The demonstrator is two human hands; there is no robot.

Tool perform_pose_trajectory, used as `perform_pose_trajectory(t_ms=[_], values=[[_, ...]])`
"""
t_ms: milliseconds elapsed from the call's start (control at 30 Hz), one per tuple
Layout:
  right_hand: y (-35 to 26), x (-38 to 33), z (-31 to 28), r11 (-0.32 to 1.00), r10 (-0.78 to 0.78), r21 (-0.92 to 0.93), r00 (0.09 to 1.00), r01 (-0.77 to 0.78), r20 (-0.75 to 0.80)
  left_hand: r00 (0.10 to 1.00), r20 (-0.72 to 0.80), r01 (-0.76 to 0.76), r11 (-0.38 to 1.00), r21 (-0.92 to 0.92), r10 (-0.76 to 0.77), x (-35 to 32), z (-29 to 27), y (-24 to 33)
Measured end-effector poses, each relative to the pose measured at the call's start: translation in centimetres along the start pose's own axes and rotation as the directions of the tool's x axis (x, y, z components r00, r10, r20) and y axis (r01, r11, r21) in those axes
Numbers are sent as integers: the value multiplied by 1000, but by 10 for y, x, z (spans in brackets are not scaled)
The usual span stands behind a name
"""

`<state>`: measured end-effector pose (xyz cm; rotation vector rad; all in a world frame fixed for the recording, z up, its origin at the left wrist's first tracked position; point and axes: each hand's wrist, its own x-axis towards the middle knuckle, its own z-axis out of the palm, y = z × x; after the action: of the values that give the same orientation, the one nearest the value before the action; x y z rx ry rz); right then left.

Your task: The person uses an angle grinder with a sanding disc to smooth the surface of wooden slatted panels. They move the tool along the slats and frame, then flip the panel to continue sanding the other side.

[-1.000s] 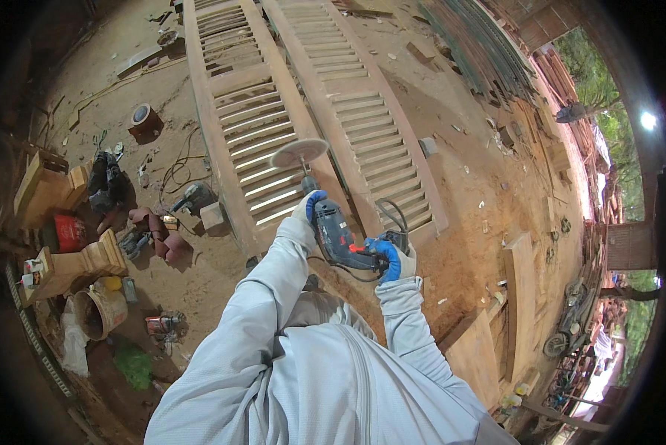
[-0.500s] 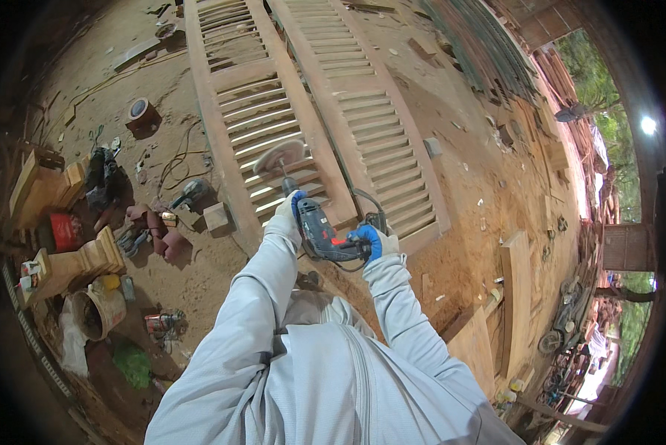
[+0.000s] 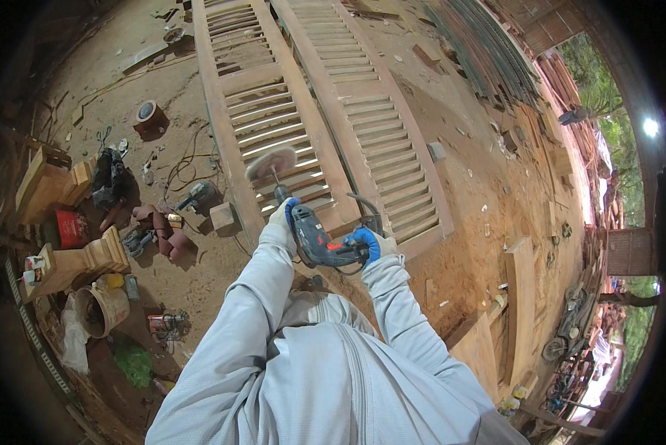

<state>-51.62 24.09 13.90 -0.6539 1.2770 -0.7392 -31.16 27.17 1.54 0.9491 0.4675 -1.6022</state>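
- Dusty ground (image 3: 459, 245) is spreading beneath everything I am viewing, with long boards (image 3: 481, 52) lying at the far right and a bucket (image 3: 114, 315) resting at the near left.
- Left louvered shutter (image 3: 251, 76) and right louvered shutter (image 3: 362, 87) are lying side by side ahead, probably laid flat so their faces are easy to reach from above.
- Just left of the nearer end, a wooden block (image 3: 222, 216) is sitting; I am unable to tell whether it is propping anything.
- My left hand (image 3: 281, 215), gloved, is wrapping around the front of the power drill (image 3: 314, 233), seemingly to steer and steady it.
- My right hand (image 3: 375, 246), also gloved, is grasping its rear handle, likely for control; I am not seeing the trigger finger clearly.
- Beyond the left hand, the round disc (image 3: 272, 163) is standing tilted over the left shutter's slats; I am unable to tell whether its rim is touching the wood.
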Motion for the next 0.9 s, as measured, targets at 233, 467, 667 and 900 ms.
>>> perform_pose_trajectory(t_ms=[233,467,667,900], values=[[-4,3,-5,998,-68,15,998,68,10,999,11,-50,998,34,50,-23,22,1],[-14,23,-15,997,-73,-11,994,72,-75,988,142,-67,993,93,53,28,33,-10],[-32,-1,-23,981,-192,-17,980,191,-61,990,140,-6,996,93,-7,13,70,-11],[-25,-18,-14,941,-328,60,942,332,-64,987,151,-56,997,62,46,21,89,6]])
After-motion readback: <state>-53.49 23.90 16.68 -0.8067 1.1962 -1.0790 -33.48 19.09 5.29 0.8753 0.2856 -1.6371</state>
